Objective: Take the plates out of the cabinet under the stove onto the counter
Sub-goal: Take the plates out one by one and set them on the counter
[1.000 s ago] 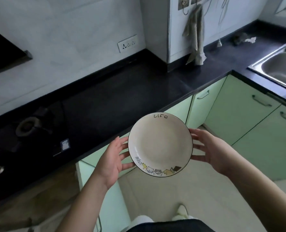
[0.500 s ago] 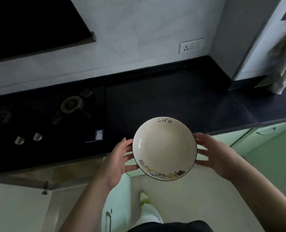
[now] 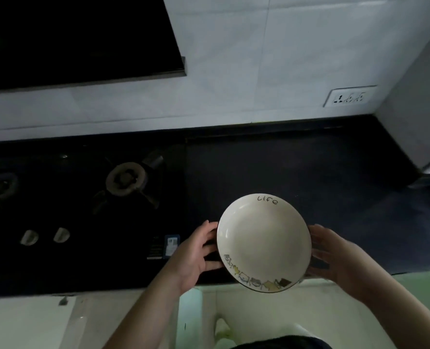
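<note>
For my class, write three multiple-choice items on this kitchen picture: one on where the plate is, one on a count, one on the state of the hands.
1. Where is the plate?
A. Lying flat on the stove
B. Held over the front edge of the counter, right of the stove
C. In a sink

2. How many knobs show on the stove?
A. Two
B. Four
C. None

3. How are the hands placed?
A. Both hanging free
B. Only the left hand touches the plate
C. One at each side of the plate's rim

Answers:
1 B: the plate sits between the hands above the dark counter edge.
2 A: two pale knobs lie side by side.
3 C: the left hand and right hand flank the rim.
</note>
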A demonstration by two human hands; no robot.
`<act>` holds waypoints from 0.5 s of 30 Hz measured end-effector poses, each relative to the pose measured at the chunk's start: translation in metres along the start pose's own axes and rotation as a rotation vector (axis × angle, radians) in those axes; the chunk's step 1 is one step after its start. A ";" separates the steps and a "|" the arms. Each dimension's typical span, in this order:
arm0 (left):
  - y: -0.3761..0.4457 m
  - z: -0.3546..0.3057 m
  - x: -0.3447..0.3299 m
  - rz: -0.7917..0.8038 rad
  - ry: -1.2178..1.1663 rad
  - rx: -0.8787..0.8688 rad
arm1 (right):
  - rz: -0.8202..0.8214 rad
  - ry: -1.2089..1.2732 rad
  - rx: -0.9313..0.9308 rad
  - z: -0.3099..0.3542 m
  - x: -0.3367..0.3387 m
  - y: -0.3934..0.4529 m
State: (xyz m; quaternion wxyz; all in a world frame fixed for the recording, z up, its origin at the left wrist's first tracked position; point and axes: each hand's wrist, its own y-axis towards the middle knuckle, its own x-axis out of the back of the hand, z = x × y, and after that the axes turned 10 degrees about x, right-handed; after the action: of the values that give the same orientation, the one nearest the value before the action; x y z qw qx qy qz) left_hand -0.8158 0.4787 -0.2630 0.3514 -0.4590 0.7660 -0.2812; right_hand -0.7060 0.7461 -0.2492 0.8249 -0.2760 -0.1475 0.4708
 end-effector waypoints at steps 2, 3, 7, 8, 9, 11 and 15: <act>0.020 -0.011 -0.002 -0.022 0.015 0.032 | -0.015 -0.006 -0.030 0.003 0.001 0.016; 0.030 -0.016 -0.004 -0.033 0.020 0.034 | -0.015 -0.005 -0.039 0.006 0.000 0.026; 0.061 -0.030 -0.004 -0.132 -0.010 0.031 | 0.049 0.007 -0.116 0.024 -0.011 0.068; 0.068 -0.032 -0.003 -0.162 -0.032 0.028 | 0.064 0.020 -0.122 0.029 -0.014 0.078; 0.074 -0.034 -0.001 -0.195 -0.059 0.030 | 0.074 0.038 -0.124 0.033 -0.017 0.087; 0.084 -0.037 0.002 -0.258 -0.119 0.032 | 0.124 0.065 -0.111 0.040 -0.021 0.104; 0.102 -0.043 0.005 -0.324 -0.170 0.038 | 0.173 0.067 -0.123 0.044 -0.027 0.134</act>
State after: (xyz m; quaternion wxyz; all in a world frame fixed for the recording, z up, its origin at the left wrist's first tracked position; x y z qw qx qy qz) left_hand -0.9030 0.5221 -0.3162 0.3737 -0.5916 0.6443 -0.3086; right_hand -0.8355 0.7911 -0.2930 0.7670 -0.3536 -0.1239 0.5209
